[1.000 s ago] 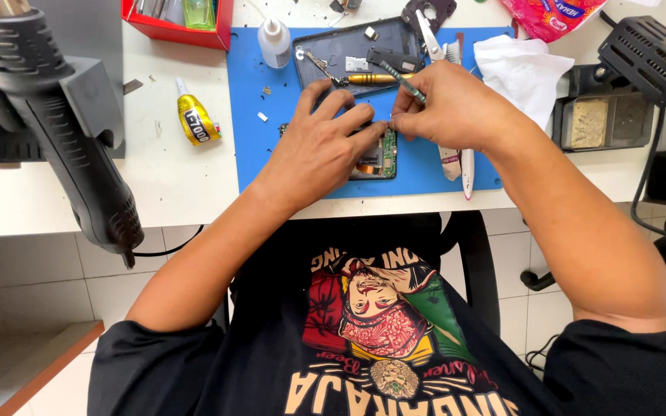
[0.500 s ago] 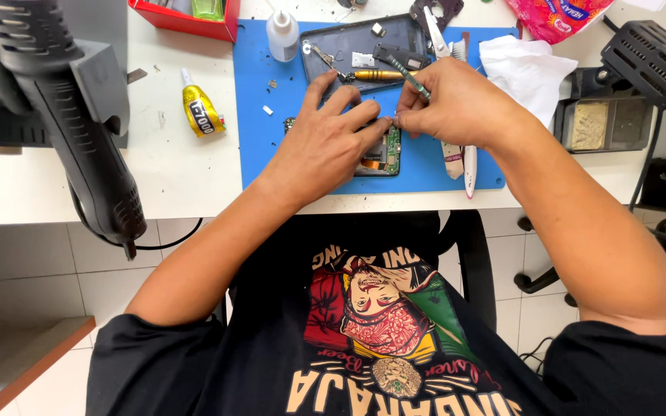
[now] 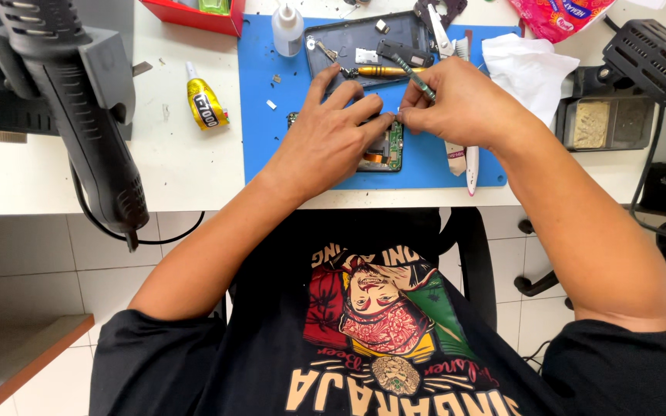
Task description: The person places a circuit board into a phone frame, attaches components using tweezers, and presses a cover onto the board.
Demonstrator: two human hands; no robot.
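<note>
Green circuit board (image 3: 391, 146) lies on the blue mat (image 3: 271, 131) near the table's front edge — mostly hidden under the left hand (image 3: 333, 135). That hand lies flat on it, fingers spread, pressing down. The right hand (image 3: 456, 104) pinches a thin dark tool (image 3: 414, 77), maybe tweezers, its tip at the board's top edge. A yellow glue tube (image 3: 206, 100) lies off to the left — a black heat gun (image 3: 79, 115) hangs beside it.
</note>
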